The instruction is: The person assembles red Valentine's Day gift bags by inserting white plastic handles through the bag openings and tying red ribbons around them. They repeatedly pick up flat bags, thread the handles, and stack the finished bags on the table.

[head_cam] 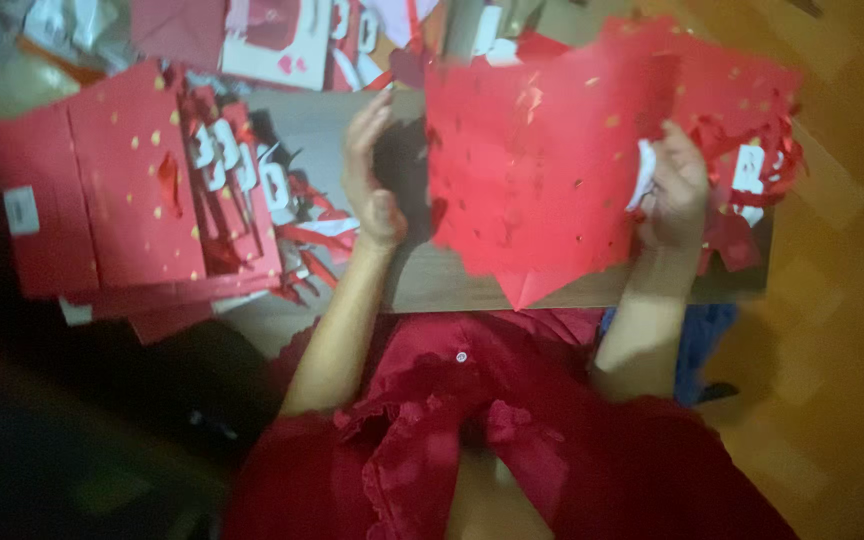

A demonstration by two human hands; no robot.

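We hold a red paper bag (532, 170) — right hand (674, 190) gripping its edge, left hand (370, 170) open, fingers spread beside it.

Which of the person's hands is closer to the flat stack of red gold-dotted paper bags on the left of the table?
The left hand. It is open, just right of the stack of red gold-dotted paper bags. The right hand is farther right, gripping the red folded paper bag.

Left hand (370, 170) open, fingers raised — right hand (674, 190) curled shut, forearms bare.
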